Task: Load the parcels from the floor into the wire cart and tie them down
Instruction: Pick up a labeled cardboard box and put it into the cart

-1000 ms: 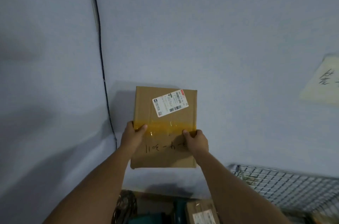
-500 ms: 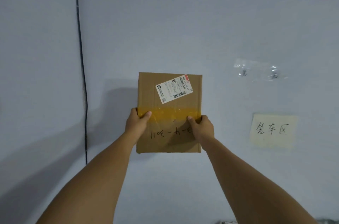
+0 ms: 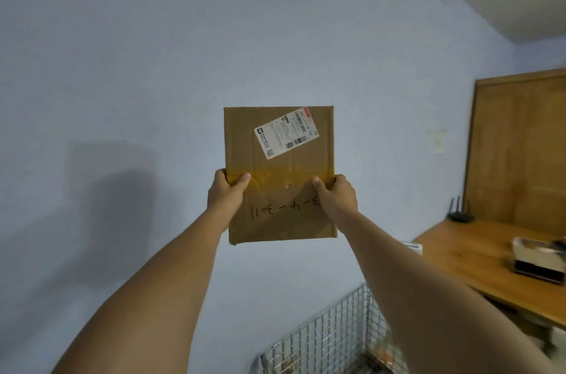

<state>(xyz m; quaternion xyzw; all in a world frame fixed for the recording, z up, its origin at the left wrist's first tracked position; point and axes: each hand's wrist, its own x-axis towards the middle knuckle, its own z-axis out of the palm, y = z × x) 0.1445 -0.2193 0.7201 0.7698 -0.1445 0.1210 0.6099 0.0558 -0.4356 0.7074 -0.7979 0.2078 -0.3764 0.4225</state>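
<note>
Both hands, the left hand [image 3: 225, 196] and the right hand [image 3: 337, 199], grip the sides of the box [image 3: 278, 174] high up by the wall; the wire cart [image 3: 330, 337] is low down; it could slip and fall, I think.

The cardboard parcel [image 3: 245, 143] is carrying, on its near half, black handwritten figures [image 3: 275, 211] that are reading upside down as roughly 3-4-3011, while the white shipping label [image 3: 286, 133] at its far right corner is showing a barcode, a QR code and print too small to read.
</note>
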